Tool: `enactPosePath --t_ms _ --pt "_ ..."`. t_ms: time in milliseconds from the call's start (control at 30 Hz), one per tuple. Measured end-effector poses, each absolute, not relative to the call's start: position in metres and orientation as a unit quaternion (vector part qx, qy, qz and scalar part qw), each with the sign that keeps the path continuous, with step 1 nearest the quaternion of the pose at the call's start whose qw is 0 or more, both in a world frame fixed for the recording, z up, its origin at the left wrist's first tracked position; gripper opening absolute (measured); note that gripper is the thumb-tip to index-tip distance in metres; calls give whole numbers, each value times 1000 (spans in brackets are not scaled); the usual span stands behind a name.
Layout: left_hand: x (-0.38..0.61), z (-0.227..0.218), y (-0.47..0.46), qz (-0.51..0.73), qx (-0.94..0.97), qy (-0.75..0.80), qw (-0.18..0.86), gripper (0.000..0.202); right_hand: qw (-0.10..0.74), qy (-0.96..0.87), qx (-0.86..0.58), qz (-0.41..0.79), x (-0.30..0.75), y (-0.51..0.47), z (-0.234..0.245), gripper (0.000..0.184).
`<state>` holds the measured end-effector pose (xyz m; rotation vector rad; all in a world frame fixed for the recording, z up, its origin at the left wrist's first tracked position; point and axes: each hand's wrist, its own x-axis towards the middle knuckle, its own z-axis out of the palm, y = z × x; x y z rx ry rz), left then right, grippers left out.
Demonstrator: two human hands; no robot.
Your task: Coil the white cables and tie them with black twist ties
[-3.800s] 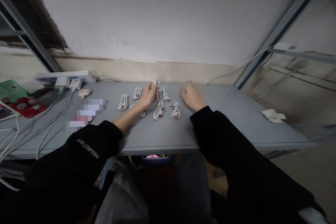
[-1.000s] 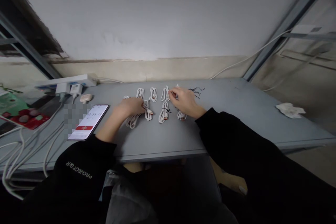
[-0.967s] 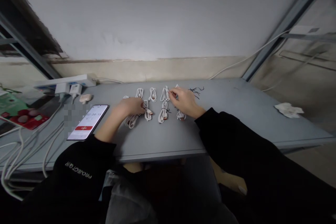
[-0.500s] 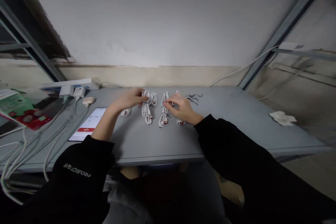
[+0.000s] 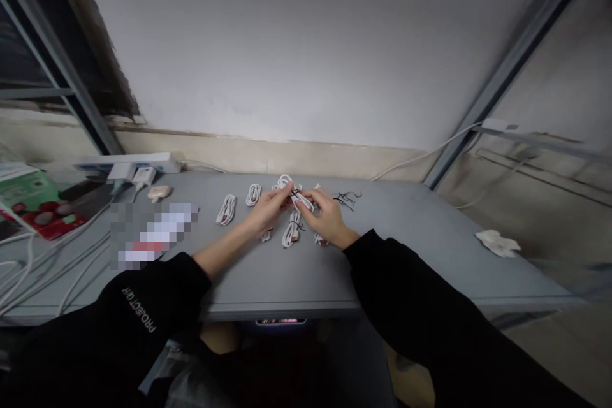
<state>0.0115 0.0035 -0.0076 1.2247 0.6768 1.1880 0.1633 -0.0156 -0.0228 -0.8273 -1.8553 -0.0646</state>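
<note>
Sleeve [image 5: 138, 310] print: "PROJECT", ending unclear | hands [image 5: 270, 209]: both pinching one white cable coil [image 5: 302, 201] | phone [image 5: 157, 236] screen: pixelated, unreadable

Coiled white cable [image 5: 302, 199] between the fingers [image 5: 319, 197]

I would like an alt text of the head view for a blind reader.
A left hand and right hand hold a coiled white cable with a black tie, over a grey table. More cable bundles lie nearby, loose black strands to the right, a power strip at left.
</note>
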Motion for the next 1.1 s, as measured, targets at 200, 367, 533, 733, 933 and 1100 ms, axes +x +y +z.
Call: enactPosePath --t_ms 200,367,533,733,933,1100 --pt "3 0 -2 486 622 365 494 43 526 -765 -370 -15 163 -21 -17 17" --pt "2 3 -6 453 682 371 438 42 525 -763 -377 -2 166 -20 -17 15" --pt "5 8 -13 430 714 357 422 43 519 -773 -366 11 168 -20 -17 20" --pt "5 8 -13 426 709 352 438 45 522 -781 -343 14 164 -23 -17 24" --pt "4 5 -10 404 674 339 518 33 566 -727 -389 9 165 -21 -19 26" --pt "3 3 -17 438 735 347 384 69 575 -685 -447 -20 166 -20 -20 30"
